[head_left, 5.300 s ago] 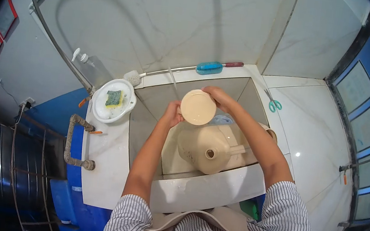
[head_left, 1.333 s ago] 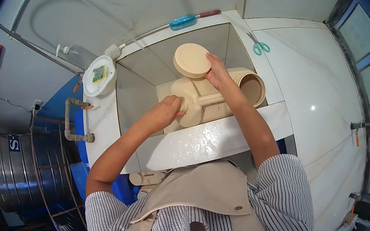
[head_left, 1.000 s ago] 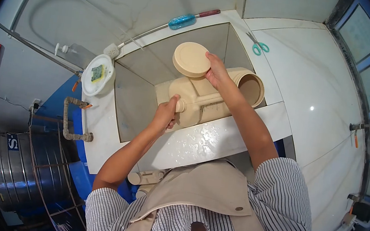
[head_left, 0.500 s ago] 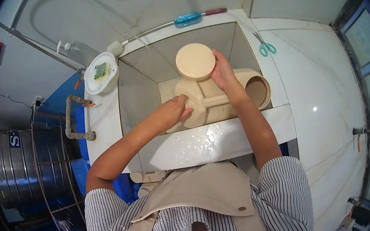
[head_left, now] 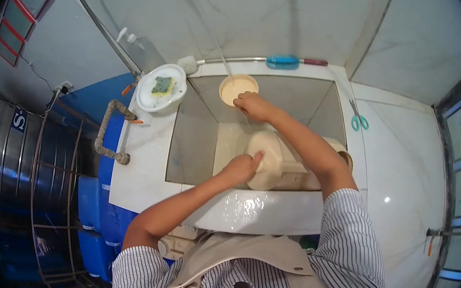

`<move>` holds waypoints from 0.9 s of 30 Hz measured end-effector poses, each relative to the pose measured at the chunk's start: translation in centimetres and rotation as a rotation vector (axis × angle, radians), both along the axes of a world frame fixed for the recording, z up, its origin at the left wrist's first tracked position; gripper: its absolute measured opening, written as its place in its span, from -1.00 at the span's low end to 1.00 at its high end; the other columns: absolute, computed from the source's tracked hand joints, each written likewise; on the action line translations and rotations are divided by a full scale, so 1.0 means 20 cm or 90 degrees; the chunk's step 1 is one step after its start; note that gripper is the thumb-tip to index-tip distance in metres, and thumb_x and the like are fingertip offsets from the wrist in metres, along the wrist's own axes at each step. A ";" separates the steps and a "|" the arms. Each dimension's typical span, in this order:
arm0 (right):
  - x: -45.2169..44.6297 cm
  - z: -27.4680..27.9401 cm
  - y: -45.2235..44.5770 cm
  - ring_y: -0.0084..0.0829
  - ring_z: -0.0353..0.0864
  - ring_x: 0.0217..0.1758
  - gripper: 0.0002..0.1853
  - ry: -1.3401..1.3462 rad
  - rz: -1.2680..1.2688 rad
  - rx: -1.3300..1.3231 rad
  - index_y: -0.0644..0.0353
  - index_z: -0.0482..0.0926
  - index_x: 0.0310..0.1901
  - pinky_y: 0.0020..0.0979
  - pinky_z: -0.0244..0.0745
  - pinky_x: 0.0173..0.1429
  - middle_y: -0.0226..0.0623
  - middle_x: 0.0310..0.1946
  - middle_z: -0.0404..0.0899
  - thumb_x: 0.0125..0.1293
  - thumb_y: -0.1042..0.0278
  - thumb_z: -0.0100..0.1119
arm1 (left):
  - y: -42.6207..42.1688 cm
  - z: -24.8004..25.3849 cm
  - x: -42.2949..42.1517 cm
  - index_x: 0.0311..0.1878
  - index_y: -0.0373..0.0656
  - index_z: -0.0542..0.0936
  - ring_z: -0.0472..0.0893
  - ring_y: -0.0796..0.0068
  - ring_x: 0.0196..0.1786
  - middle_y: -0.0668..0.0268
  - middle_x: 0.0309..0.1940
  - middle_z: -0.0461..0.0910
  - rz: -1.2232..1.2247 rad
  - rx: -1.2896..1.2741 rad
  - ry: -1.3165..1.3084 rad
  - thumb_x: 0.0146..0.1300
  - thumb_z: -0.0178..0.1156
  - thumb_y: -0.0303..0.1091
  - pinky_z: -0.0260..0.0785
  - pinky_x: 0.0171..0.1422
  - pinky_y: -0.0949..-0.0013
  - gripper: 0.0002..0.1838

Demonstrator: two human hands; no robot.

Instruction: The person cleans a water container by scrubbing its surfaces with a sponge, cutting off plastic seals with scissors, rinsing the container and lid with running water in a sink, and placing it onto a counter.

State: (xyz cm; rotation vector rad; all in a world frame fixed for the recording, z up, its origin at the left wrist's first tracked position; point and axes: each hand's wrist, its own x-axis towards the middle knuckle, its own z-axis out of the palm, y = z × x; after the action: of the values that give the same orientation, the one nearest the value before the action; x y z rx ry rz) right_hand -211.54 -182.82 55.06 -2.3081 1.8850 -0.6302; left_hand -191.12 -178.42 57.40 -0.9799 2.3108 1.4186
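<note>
My right hand (head_left: 254,106) grips the edge of a round cream plastic lid (head_left: 228,91), its hollow inside facing up. A thin stream of water (head_left: 219,45) falls into the lid. Below, a large beige plastic jar (head_left: 293,165) lies on its side in the sink (head_left: 193,145), its wide open mouth (head_left: 347,159) toward the right. My left hand (head_left: 242,170) is closed against the jar's left end, thumb up on it; its other fingertips are partly hidden. My right forearm passes over the jar and covers part of it.
On the left ledge, a white tub (head_left: 147,97) of suds bears a sponge (head_left: 162,85). A pump bottle (head_left: 139,48) stands behind it. A long-handled blue brush (head_left: 282,62) lies along the back ledge, and scissors (head_left: 360,122) lie right of the sink. Pipes (head_left: 106,130) rise at left.
My right hand has turned the lid over, inside up, and moved it to the back of the sink beneath the water. My left hand stays at the jar's end. The view has shifted.
</note>
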 end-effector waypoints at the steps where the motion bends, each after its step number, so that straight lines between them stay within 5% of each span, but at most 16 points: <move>1: -0.03 -0.04 -0.07 -0.12 0.47 -0.16 -0.81 0.009 0.004 -0.009 0.17 0.48 -0.23 -0.16 0.36 -0.06 -0.16 -0.29 0.48 0.06 0.53 0.08 | 0.01 -0.02 0.01 -0.49 -0.24 0.43 0.53 0.07 -0.41 0.11 -0.59 0.43 -0.079 -0.213 0.107 0.28 -0.07 0.13 0.36 -0.31 0.17 -0.46; 5: -0.04 -0.14 -0.21 -0.12 0.45 -0.17 -0.83 0.089 -0.005 -0.056 0.16 0.46 -0.26 -0.17 0.36 -0.07 -0.18 -0.33 0.45 0.05 0.54 0.07 | 0.07 0.15 0.08 -0.16 -0.35 0.46 0.54 -0.04 -0.35 -0.01 -0.37 0.49 -0.221 -0.386 0.256 0.27 0.05 -0.01 0.37 -0.22 0.06 -0.53; 7: -0.02 -0.15 -0.24 -0.11 0.44 -0.18 -0.84 0.079 0.001 -0.068 0.19 0.43 -0.30 -0.17 0.35 -0.09 -0.17 -0.33 0.43 0.03 0.55 0.07 | 0.04 0.19 0.12 0.04 -0.39 0.33 0.50 -0.14 -0.18 -0.10 -0.12 0.42 -0.462 -0.578 0.493 0.25 0.11 -0.19 0.35 -0.07 0.00 -0.54; 9: -0.02 -0.09 -0.24 -0.18 0.46 -0.12 -0.82 0.047 -0.111 -0.082 0.11 0.49 -0.25 -0.18 0.38 -0.03 -0.21 -0.29 0.45 0.06 0.53 0.06 | 0.06 0.26 0.14 0.05 -0.34 0.33 0.47 -0.11 -0.12 -0.09 -0.07 0.40 -0.330 -0.481 0.412 0.24 0.11 -0.23 0.34 -0.02 0.03 -0.57; 11: -0.01 -0.06 -0.20 -0.18 0.45 -0.12 -0.81 0.077 -0.027 -0.079 0.12 0.49 -0.26 -0.18 0.37 -0.04 -0.21 -0.29 0.44 0.05 0.54 0.06 | 0.08 0.29 0.12 0.05 -0.30 0.33 0.45 -0.09 -0.05 -0.08 -0.02 0.37 -0.205 -0.379 0.332 0.23 0.11 -0.26 0.33 0.03 0.05 -0.59; 13: -0.01 -0.02 -0.20 -0.18 0.45 -0.12 -0.81 0.105 0.049 -0.084 0.12 0.49 -0.26 -0.18 0.37 -0.05 -0.20 -0.29 0.44 0.05 0.55 0.06 | 0.06 0.31 0.07 0.01 -0.25 0.34 0.45 -0.03 -0.02 -0.06 0.03 0.32 -0.206 -0.194 -0.054 0.19 0.14 -0.30 0.34 -0.04 0.09 -0.62; 14: -0.01 0.00 -0.21 -0.18 0.45 -0.13 -0.81 0.063 -0.038 -0.121 0.13 0.48 -0.26 -0.17 0.37 -0.05 -0.20 -0.29 0.44 0.04 0.56 0.05 | 0.05 0.26 0.08 0.01 -0.25 0.34 0.45 -0.03 -0.02 -0.06 0.03 0.32 -0.210 -0.195 -0.052 0.19 0.14 -0.30 0.34 -0.04 0.09 -0.62; 16: -0.01 0.02 -0.19 -0.17 0.45 -0.13 -0.81 0.020 -0.129 -0.157 0.14 0.48 -0.27 -0.17 0.37 -0.05 -0.20 -0.29 0.44 0.03 0.56 0.05 | 0.03 0.13 0.14 -0.04 -0.31 0.36 0.51 -0.06 -0.08 -0.16 -0.02 0.41 -0.375 -0.450 0.393 0.22 0.13 -0.20 0.38 -0.14 0.06 -0.61; 19: -0.02 0.07 -0.18 -0.16 0.44 -0.12 -0.80 0.110 -0.006 -0.125 0.15 0.48 -0.26 -0.16 0.36 -0.05 -0.20 -0.30 0.44 0.04 0.58 0.04 | 0.10 0.38 0.14 -0.13 -0.28 0.37 0.48 -0.06 -0.02 -0.09 -0.04 0.44 -0.346 -0.632 0.462 0.24 0.12 -0.22 0.37 -0.04 0.11 -0.68; 20: -0.02 0.08 -0.18 -0.16 0.45 -0.11 -0.81 0.090 -0.062 -0.139 0.16 0.47 -0.27 -0.16 0.36 -0.04 -0.20 -0.30 0.44 0.03 0.58 0.04 | 0.09 0.39 0.10 -0.13 -0.28 0.37 0.48 -0.06 -0.02 -0.09 -0.04 0.44 -0.348 -0.631 0.464 0.24 0.12 -0.22 0.37 -0.04 0.11 -0.68; 22: -0.01 0.10 -0.17 -0.16 0.45 -0.11 -0.81 0.068 -0.118 -0.156 0.16 0.47 -0.27 -0.16 0.36 -0.04 -0.20 -0.30 0.44 0.03 0.58 0.05 | 0.09 0.40 0.03 -0.10 -0.24 0.39 0.43 -0.04 0.03 -0.02 -0.02 0.41 -0.116 -0.187 -0.120 0.19 0.15 -0.24 0.32 0.07 0.12 -0.68; 26: -0.03 0.12 -0.17 -0.17 0.45 -0.10 -0.82 0.104 -0.023 -0.184 0.16 0.46 -0.28 -0.18 0.36 -0.02 -0.20 -0.31 0.44 0.03 0.58 0.04 | 0.10 0.21 0.06 -0.09 -0.22 0.39 0.42 -0.02 0.05 -0.01 -0.02 0.40 -0.222 -0.299 0.050 0.18 0.17 -0.22 0.30 0.09 0.13 -0.66; 27: -0.02 0.12 -0.17 -0.17 0.45 -0.10 -0.83 0.089 -0.029 -0.199 0.16 0.46 -0.29 -0.19 0.36 -0.01 -0.20 -0.31 0.44 0.03 0.58 0.03 | 0.08 0.20 0.08 -0.11 -0.25 0.39 0.47 -0.02 -0.02 -0.02 -0.11 0.45 -0.331 -0.427 0.239 0.22 0.14 -0.18 0.34 0.02 0.12 -0.66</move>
State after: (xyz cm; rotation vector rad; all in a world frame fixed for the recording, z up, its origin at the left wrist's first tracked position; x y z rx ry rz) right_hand -212.03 -186.29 57.38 -2.5621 2.0329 -0.8445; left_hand -189.48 -176.80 61.41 -0.1749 3.0979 0.6602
